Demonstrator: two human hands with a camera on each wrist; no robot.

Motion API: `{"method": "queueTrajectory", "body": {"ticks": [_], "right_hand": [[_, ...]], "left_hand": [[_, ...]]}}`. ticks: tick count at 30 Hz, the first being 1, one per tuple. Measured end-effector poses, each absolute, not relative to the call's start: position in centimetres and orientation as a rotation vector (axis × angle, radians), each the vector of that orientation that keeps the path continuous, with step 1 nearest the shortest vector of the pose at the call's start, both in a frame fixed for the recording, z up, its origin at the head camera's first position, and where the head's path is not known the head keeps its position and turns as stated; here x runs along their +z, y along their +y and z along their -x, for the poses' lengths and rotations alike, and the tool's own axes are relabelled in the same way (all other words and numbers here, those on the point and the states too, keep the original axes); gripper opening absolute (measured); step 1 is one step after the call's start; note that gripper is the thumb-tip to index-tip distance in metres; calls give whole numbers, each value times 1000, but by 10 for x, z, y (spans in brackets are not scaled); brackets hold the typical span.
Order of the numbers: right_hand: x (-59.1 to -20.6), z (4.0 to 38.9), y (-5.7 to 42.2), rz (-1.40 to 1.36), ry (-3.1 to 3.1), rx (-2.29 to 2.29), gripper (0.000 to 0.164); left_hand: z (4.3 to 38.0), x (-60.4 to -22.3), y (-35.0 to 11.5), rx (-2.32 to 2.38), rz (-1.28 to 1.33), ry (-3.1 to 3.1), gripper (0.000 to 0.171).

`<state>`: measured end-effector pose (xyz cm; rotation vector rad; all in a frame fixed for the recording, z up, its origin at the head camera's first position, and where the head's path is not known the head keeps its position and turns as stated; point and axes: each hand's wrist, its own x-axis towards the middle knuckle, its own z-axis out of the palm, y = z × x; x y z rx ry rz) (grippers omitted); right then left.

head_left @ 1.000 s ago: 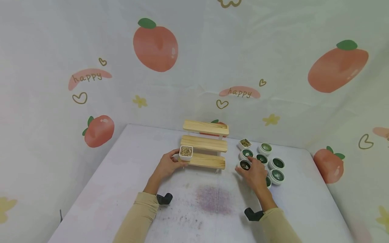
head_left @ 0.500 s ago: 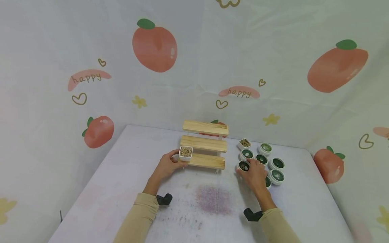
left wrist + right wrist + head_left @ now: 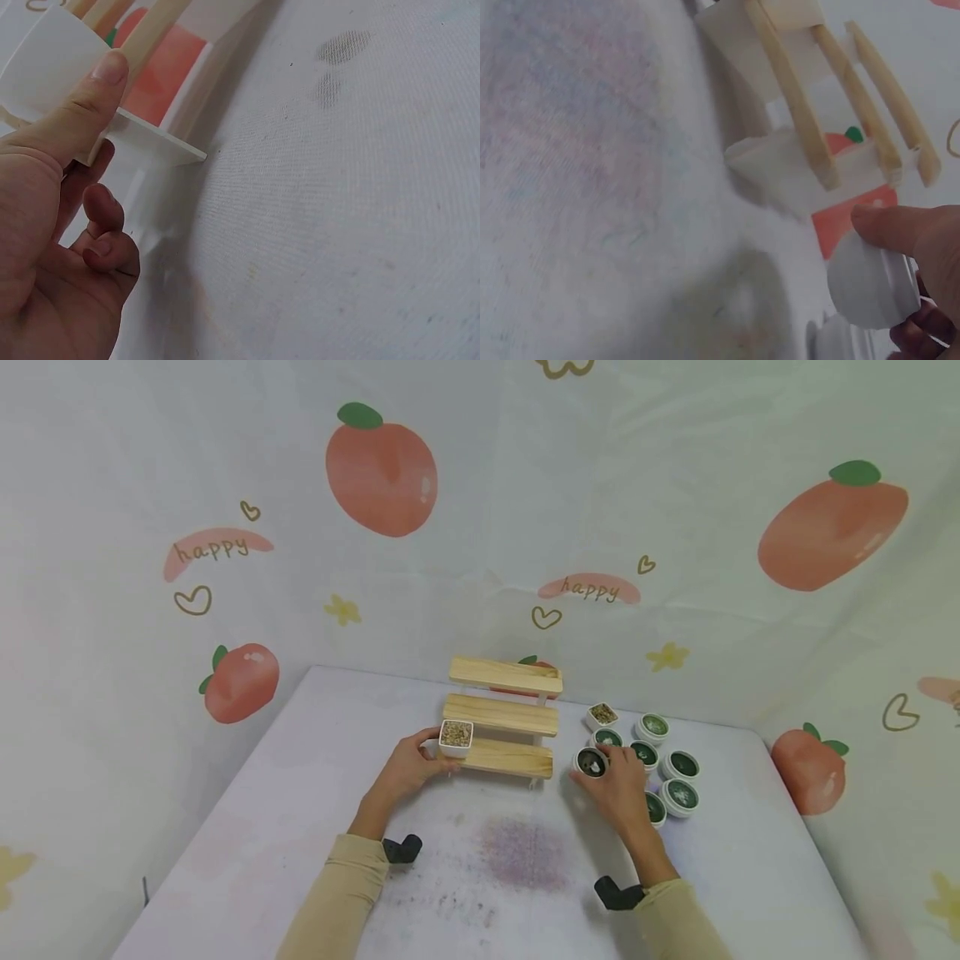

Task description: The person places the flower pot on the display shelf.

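Note:
A small white square pot (image 3: 456, 739) with tan gravel-like filling sits at the left end of the bottom step of a three-tier wooden rack (image 3: 504, 717). My left hand (image 3: 407, 768) holds this pot from the left, thumb along its near side; the left wrist view shows the thumb on the white wall (image 3: 52, 64), with the other fingers partly hidden. To the right of the rack, my right hand (image 3: 624, 783) pinches a round white jar (image 3: 592, 762) with dark green contents. In the right wrist view the thumb presses on the jar's side (image 3: 862, 281), above the table.
Several round white jars with green contents, one of them at the right front (image 3: 681, 797), cluster beside and behind my right hand. Another square pot (image 3: 602, 716) stands at the back of the cluster. A printed cloth backdrop (image 3: 465, 610) rises behind the table (image 3: 360, 718).
My right hand has lifted the round jar off the front of the cluster and moved it slightly left, towards the rack. The left hand and the square pot have hardly moved.

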<state>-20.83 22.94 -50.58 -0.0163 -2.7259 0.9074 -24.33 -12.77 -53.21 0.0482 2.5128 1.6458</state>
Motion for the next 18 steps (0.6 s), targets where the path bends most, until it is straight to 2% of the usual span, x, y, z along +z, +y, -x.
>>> {"method": "queueTrajectory", "body": {"ticks": [13,18], "right_hand": [[-484,204,207,-97,-2670,1172,63],[-482,205,197,-174,-2617,1257,67]], "left_hand": [[246,-534,-130,1643,-43,2501,77],[244,-531,-129,1642,-39,2506,78]]}}
